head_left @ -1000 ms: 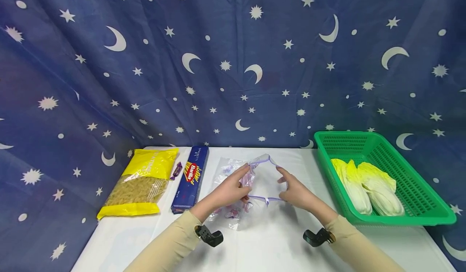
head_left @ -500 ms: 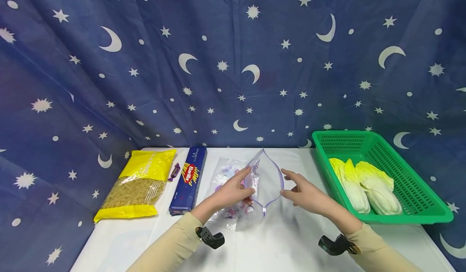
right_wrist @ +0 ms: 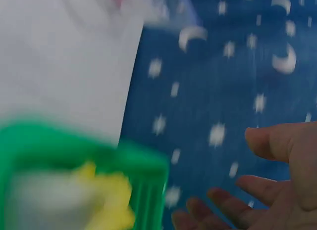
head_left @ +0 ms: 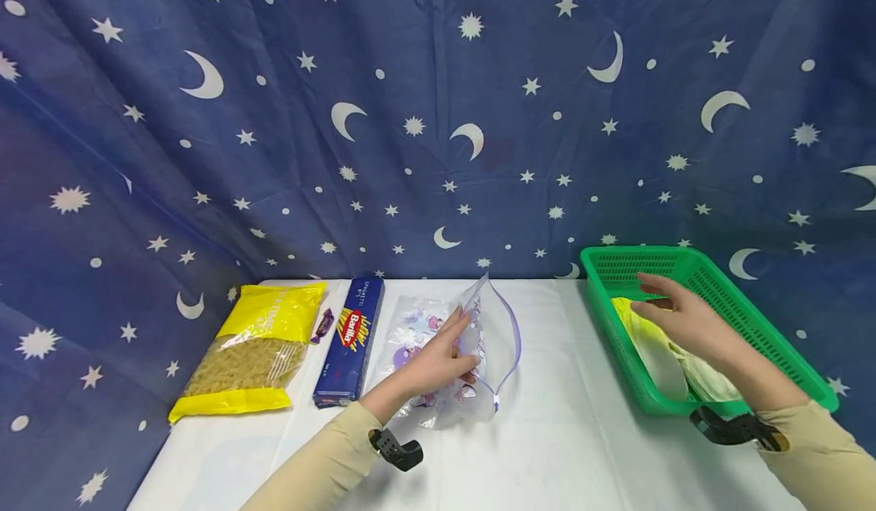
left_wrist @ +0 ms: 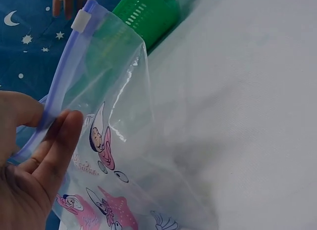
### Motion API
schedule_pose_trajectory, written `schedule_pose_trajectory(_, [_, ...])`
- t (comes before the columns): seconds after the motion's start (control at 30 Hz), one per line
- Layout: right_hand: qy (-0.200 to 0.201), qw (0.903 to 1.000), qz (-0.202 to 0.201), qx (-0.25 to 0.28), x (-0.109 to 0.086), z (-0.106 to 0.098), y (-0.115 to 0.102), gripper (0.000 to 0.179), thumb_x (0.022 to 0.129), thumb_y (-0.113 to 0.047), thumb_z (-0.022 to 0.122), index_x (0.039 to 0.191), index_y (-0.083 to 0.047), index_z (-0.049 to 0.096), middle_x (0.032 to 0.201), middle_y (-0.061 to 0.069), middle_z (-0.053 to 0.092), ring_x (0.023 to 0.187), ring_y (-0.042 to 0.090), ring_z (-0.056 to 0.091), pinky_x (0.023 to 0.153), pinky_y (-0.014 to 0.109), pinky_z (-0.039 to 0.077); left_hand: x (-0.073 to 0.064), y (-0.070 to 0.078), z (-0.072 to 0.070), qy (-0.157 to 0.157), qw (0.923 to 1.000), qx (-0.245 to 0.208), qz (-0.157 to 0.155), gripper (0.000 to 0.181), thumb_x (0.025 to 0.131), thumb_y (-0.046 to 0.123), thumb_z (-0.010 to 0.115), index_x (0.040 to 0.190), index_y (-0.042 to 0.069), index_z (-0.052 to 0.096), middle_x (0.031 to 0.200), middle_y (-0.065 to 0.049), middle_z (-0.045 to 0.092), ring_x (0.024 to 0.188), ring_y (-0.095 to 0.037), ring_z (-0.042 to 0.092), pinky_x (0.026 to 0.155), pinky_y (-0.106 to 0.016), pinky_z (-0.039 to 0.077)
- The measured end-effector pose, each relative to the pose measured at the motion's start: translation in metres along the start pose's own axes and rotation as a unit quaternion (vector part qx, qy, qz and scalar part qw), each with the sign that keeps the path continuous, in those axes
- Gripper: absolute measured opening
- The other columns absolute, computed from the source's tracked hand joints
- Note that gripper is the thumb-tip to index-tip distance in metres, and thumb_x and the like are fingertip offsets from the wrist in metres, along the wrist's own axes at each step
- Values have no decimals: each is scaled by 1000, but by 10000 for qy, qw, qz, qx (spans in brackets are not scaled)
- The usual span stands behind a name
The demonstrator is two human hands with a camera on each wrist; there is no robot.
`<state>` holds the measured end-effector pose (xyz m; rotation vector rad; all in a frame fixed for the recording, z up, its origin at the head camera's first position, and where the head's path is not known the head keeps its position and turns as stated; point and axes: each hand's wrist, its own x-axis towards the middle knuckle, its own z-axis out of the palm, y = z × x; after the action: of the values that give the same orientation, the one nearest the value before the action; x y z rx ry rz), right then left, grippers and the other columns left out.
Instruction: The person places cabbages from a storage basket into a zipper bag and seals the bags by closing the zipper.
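My left hand (head_left: 438, 363) pinches one rim of a clear zip bag (left_wrist: 124, 126) with a purple slider edge and pink cartoon prints. The bag's mouth gapes toward the right. In the left wrist view, thumb and fingers press the purple strip from both sides, and a white slider (left_wrist: 81, 21) sits at its end. My right hand (head_left: 691, 325) hovers over a green basket (head_left: 773, 344), fingers spread and holding nothing. Beneath it lie napa cabbages (head_left: 660, 363), partly hidden by the hand and wrist. The right wrist view is blurred.
At left on the white table (head_left: 541, 458) lie a yellow bag of pasta (head_left: 249, 351), a small purple-wrapped candy (head_left: 323, 325) and a blue spaghetti box (head_left: 350, 340). A dark blue curtain (head_left: 411, 153) with moons and stars hangs behind.
My right hand has let go of the bag's right rim and moved right, over the basket. My left hand keeps its grip on the bag, whose mouth stays open.
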<state>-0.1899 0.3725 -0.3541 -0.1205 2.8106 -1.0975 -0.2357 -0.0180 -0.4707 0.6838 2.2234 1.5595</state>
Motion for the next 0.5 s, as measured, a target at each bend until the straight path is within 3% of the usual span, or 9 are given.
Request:
schedule_pose_trajectory(0.13, [-71,9985,540,-112,3,-31,38,92,106,-48,51,160,7,1,155,45,15,137,64,23,97,73,39,-1,-2,1,85,9999,-95,54,83,97,15,68,164,8,19,172,-4,2,76,-17,73,75,-39,61])
schedule_pose_trajectory(0.3, [-529,9923,1104,-212,5,-53,78,107,103,-50,56,153,16,-11,149,53,3,133,71,15,97,78,35,-2,-2,4,159,9996,-225,37,82,98,17,68,164,8,20,171,-2,7,77,-17,74,76,-27,59])
schedule_pose_trajectory(0.4, [-962,9850,1428,-118,7,-59,95,110,102,-48,59,151,18,-14,149,53,-6,133,72,11,99,80,31,-1,-1,6,120,9991,-398,-20,82,99,17,67,164,8,18,171,-2,5,79,-19,74,78,-23,58])
schedule_pose_trajectory(0.5, [-1329,9731,1881,-22,8,-62,105,113,100,-48,61,150,18,-15,149,50,-11,134,71,8,100,80,32,1,-1,8,81,9970,-767,-68,82,99,12,64,164,7,16,172,-2,3,80,-24,74,78,-29,60])
